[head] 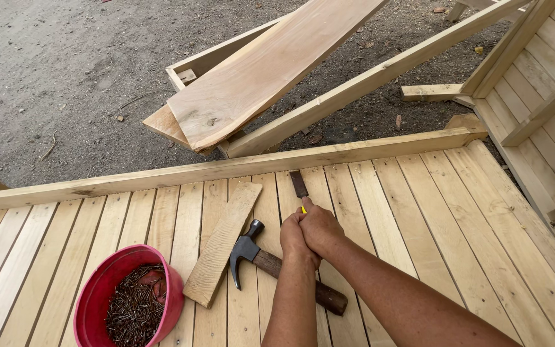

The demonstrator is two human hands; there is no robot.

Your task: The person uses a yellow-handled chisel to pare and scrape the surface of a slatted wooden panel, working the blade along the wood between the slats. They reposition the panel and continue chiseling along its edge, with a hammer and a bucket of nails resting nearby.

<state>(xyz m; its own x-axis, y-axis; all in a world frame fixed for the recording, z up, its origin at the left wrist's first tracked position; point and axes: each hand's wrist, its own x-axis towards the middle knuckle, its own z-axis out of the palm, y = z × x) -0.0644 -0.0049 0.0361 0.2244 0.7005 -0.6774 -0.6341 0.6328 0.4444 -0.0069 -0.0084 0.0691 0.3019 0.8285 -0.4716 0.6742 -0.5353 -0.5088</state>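
Observation:
Both my hands close together around a chisel (pixel 299 184) with a dark flat blade and a bit of yellow handle showing; its blade points away toward the raised wooden rail (pixel 226 168). My left hand (pixel 292 239) and my right hand (pixel 320 228) press against each other over the slatted wooden panel (pixel 419 205). A claw hammer (pixel 255 254) with a dark head and wooden handle lies on the slats just left of my hands, its handle running under my left forearm.
A red bowl (pixel 107 286) full of nails sits at the lower left. A short loose board (pixel 223 241) lies beside the hammer. Beyond the rail, planks and beams (pixel 271 71) are stacked on bare dirt. Another slatted panel (pixel 547 109) leans at right.

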